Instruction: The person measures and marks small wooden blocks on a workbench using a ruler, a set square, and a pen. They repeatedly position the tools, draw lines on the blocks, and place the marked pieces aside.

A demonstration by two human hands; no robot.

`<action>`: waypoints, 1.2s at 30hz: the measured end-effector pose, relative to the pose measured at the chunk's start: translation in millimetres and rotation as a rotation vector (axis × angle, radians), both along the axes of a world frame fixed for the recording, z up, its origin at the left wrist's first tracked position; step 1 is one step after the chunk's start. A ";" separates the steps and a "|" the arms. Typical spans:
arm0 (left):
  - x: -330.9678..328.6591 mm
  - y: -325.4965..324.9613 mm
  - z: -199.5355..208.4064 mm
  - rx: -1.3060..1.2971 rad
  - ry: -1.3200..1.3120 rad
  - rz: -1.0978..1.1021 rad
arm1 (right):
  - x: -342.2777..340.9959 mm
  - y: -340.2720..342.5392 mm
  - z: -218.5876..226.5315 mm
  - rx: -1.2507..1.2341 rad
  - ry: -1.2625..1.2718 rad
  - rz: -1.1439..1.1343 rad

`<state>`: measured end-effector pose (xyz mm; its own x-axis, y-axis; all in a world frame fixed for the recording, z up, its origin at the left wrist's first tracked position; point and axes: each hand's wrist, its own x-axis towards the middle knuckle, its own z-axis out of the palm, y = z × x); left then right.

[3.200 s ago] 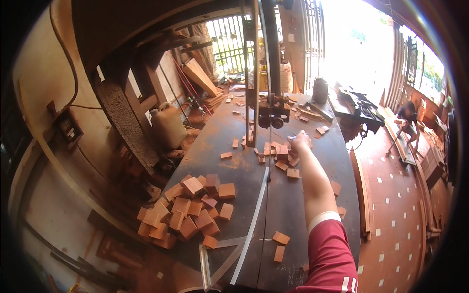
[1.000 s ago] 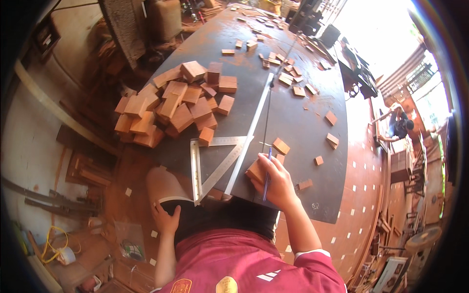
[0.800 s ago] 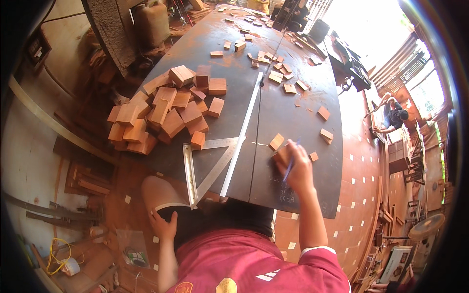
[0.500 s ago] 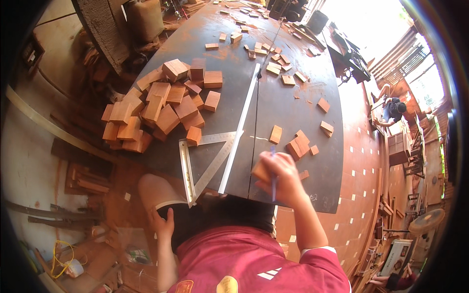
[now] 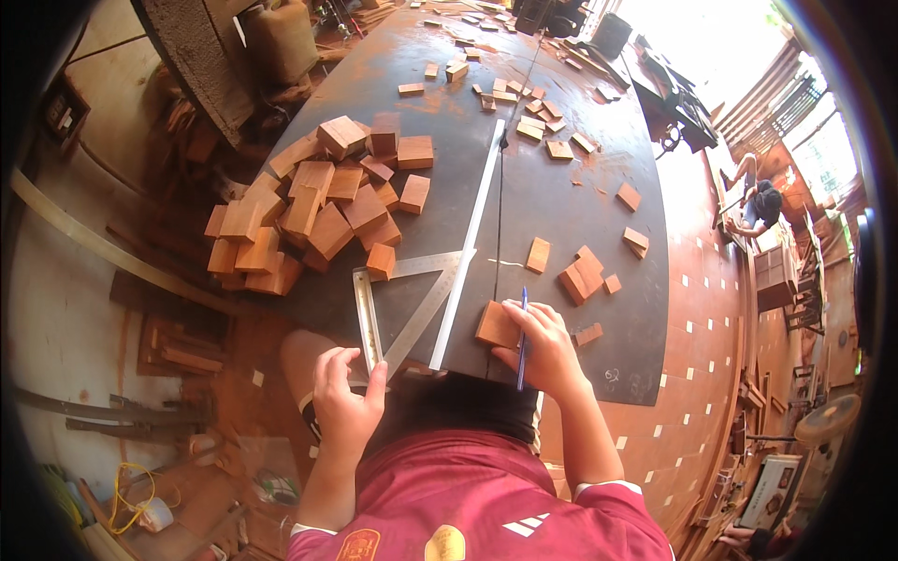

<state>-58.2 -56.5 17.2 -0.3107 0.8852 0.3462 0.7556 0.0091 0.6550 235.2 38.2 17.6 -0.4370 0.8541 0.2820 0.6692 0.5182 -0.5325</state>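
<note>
My right hand (image 5: 544, 351) grips a reddish-brown wooden block (image 5: 497, 324) at the table's near edge, with a blue pen (image 5: 522, 351) held upright between its fingers. My left hand (image 5: 344, 397) is raised by the near edge, thumb and fingers apart, close to the lower corner of a metal triangular square (image 5: 426, 315); whether it touches the square I cannot tell. A long white straight strip (image 5: 468, 248) lies across the square's right corner. Left of these is a big heap of wooden blocks (image 5: 332, 231). Beyond my right hand lie a larger block (image 5: 581, 276) and a thin piece (image 5: 538, 254).
The dark table (image 5: 440, 187) has a seam running lengthwise. Small wood offcuts (image 5: 529, 131) and sawdust are scattered toward its far end. At the right, another person (image 5: 760, 208) is low down beyond the tiled floor (image 5: 687, 309). A fan (image 5: 823, 421) stands farther right.
My left hand has risen from my thigh to the table's edge near the square. My right hand has shifted slightly, and the block in it now shows at the table's near edge.
</note>
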 end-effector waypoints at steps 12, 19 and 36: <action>2.3 84.0 8.8 0.022 0.196 -0.092 | -2.9 -8.7 -10.2 -0.009 0.052 -0.058; -0.9 150.0 18.6 -0.082 0.209 -0.209 | -0.5 -9.6 -11.5 0.009 0.063 -0.068; 58.8 40.5 25.0 -0.434 0.311 -0.476 | 1.8 -11.3 -10.1 -0.043 0.162 -0.086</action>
